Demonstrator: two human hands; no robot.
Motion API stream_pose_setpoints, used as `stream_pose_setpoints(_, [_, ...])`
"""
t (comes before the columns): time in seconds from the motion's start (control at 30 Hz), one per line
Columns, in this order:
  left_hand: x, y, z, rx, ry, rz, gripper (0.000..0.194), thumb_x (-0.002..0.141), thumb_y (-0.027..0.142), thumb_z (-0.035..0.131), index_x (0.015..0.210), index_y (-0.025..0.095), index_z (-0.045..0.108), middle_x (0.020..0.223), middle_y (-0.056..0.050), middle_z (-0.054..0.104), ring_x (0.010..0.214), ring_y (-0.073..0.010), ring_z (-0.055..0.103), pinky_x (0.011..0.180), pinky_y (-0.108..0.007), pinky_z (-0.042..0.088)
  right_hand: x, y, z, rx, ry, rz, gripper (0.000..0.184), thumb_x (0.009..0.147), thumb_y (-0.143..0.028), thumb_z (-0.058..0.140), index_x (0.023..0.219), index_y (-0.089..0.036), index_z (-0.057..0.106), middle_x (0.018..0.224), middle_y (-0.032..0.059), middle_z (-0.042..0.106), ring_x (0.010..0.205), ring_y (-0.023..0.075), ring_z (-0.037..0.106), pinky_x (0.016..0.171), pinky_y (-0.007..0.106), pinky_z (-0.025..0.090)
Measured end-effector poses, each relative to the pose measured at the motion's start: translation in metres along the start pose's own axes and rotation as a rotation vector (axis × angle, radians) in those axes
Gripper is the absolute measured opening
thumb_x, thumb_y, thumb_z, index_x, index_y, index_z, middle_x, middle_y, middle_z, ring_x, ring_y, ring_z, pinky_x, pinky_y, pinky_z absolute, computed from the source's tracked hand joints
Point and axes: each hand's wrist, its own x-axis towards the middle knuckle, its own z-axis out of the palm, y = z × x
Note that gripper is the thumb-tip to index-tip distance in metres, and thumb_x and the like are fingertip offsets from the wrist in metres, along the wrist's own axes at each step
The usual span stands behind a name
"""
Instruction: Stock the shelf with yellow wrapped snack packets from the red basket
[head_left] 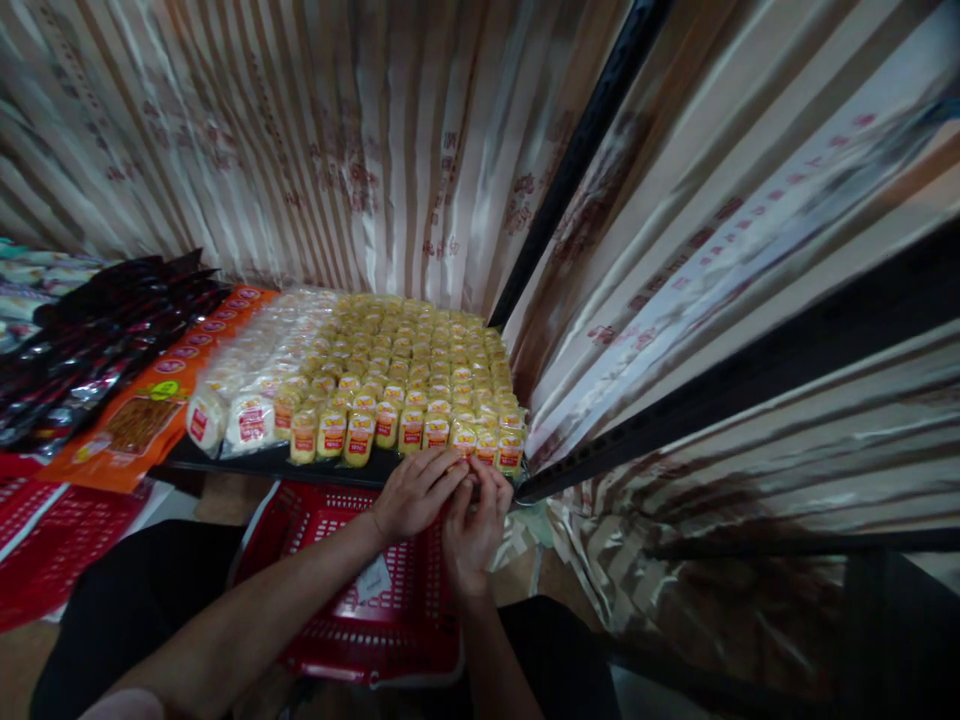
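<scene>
Both hands meet at the front edge of the shelf, at the right end of the closely packed rows of small yellow packaged cakes (411,430). My left hand (420,490) reaches in from the left, its fingers bent over the front of a packaged cake (463,440). Right beside it, my right hand (474,530) is raised with curled fingers at the same front row. Fingertips of the two hands nearly touch, and they hide the lower part of the packages there. Red and white labels face outward on the cakes.
Below the shelf sits a red plastic basket (352,640) between the knees. White packages (251,425), an orange snack bag (142,425) and dark glossy packs (97,350) lie to the left. Striped curtains (360,130) and a black metal post (577,160) enclose the back and right.
</scene>
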Motion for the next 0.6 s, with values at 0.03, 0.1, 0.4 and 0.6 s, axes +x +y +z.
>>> stream_pose_setpoints(0.03, [-0.002,0.001,-0.004,-0.015,0.017,-0.030,0.033,0.088,0.021,0.046,0.120,0.018,0.053,0.118,-0.007,0.058,0.116,-0.0186,0.045,0.097,-0.032,0.041,0.000,-0.002,0.000,0.004,-0.001,-0.024,0.027,0.090,-0.023,0.039,0.110,-0.015,0.056,0.102,0.0109,0.052,0.100,0.0189,0.051,0.087,0.037,0.045])
stream_pose_setpoints(0.1, [-0.009,0.001,-0.012,-0.027,0.045,-0.094,0.032,0.086,0.016,0.045,0.116,0.018,0.055,0.117,-0.008,0.058,0.114,-0.0187,0.046,0.096,-0.033,0.042,-0.002,-0.006,0.000,0.017,-0.009,-0.077,0.026,0.089,-0.020,0.039,0.109,-0.015,0.056,0.102,0.0106,0.053,0.100,0.0183,0.051,0.087,0.036,0.045])
stream_pose_setpoints(0.4, [-0.051,-0.007,-0.060,-0.113,0.020,-0.228,0.037,0.078,0.004,0.041,0.107,0.021,0.056,0.118,-0.009,0.053,0.114,-0.0193,0.047,0.090,-0.037,0.048,-0.021,-0.020,0.010,0.104,-0.164,-0.222,0.030,0.088,-0.010,0.038,0.114,-0.017,0.052,0.105,0.0102,0.055,0.102,0.0161,0.053,0.086,0.034,0.048])
stream_pose_setpoints(0.6, [-0.065,-0.008,-0.085,-0.344,-0.024,-0.546,0.032,0.080,0.004,0.039,0.102,0.019,0.055,0.120,-0.011,0.046,0.100,-0.0155,0.054,0.085,-0.034,0.051,-0.036,-0.032,0.017,0.137,-0.215,-0.282,0.031,0.088,-0.011,0.038,0.114,-0.019,0.054,0.104,0.0098,0.058,0.101,0.0158,0.056,0.084,0.033,0.050])
